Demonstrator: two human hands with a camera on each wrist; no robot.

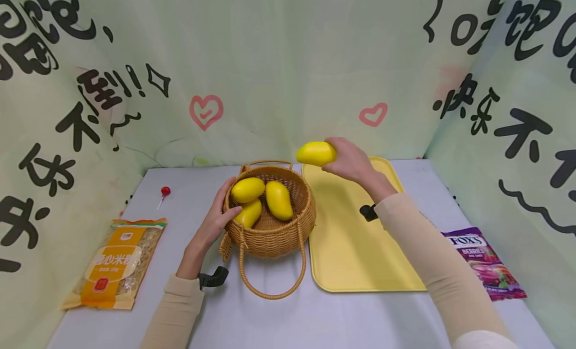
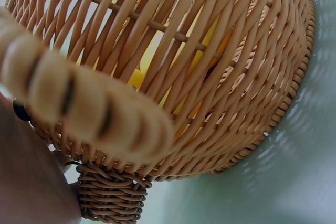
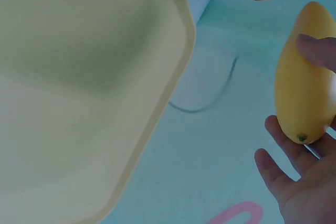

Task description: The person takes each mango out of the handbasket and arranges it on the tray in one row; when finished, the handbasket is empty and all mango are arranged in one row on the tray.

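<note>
Pale green curtains (image 1: 279,54), printed with black lettering and pink hearts, are hung around three sides of a white table (image 1: 342,319). On the table a yellow tray (image 1: 351,259) is placed to the right of a wicker basket (image 1: 270,245), whose near handle (image 1: 272,297) is folded down toward the front. Should the basket rim be pulled unevenly, the basket could be tipped and its load rolled out; the drooping handle could also be snagged by a sleeve. An orange packet (image 1: 112,269) is positioned at far left, and a purple packet (image 1: 486,264) at right, partly covered by the right forearm. The basket rim is gripped at its left side by the left hand (image 1: 219,214), with the thumb laid over the edge. A mango (image 1: 313,153) is grasped by the right hand (image 1: 351,161) and held raised, near the tray's far left corner. Its smooth skin could be let slip if the grasp were loosened; a drop from height could cause bruising. Three mangoes (image 1: 279,200) are contained in the basket and could be knocked by a careless release. A red lollipop (image 1: 165,191) is located behind the orange packet.
</note>
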